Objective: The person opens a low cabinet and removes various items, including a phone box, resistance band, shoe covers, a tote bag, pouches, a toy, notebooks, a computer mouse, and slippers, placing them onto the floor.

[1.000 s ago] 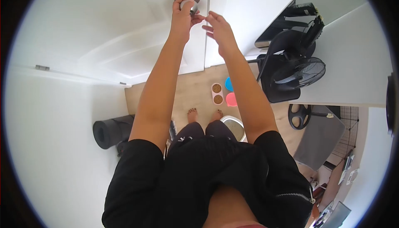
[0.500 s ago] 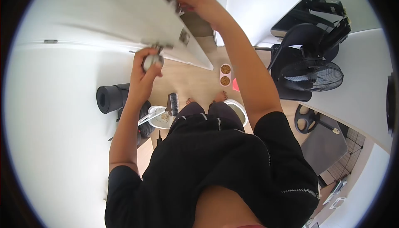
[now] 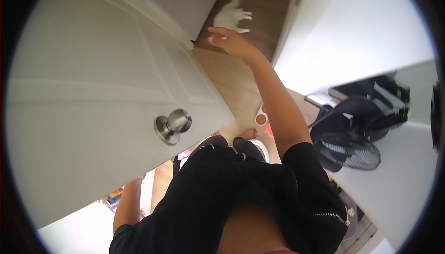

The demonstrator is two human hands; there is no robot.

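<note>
We have the white door (image 3: 92,92) standing open at our left, its metal knob (image 3: 178,121) facing us and touched by neither hand on this side. Our left hand (image 3: 139,178) is almost wholly hidden past the door's lower edge, so we cannot tell whether it is clenched, loose or grasping something. Our right hand (image 3: 234,44) reaches out over the doorway with nothing in it, the fingers loosely spread and partly bent, well apart from the knob.

Beyond that hand, a white cat (image 3: 230,16) lies on the darker floor (image 3: 268,10) past the doorway; from above, our fingertips overlap its lower side, though we cannot tell of any contact. Left of the cat stands a pale cabinet (image 3: 190,1).

On the light wood floor (image 3: 227,75) nearer us, a pink double food bowl (image 3: 261,119) sits partly behind our right forearm, with a bright pink item (image 3: 269,130) just beside it. Our bare foot (image 3: 249,134) is below these, near a white rim (image 3: 264,148). At our right stands a black fan (image 3: 364,155), blurred, and near our left forearm we see some colourful books (image 3: 112,200).
</note>
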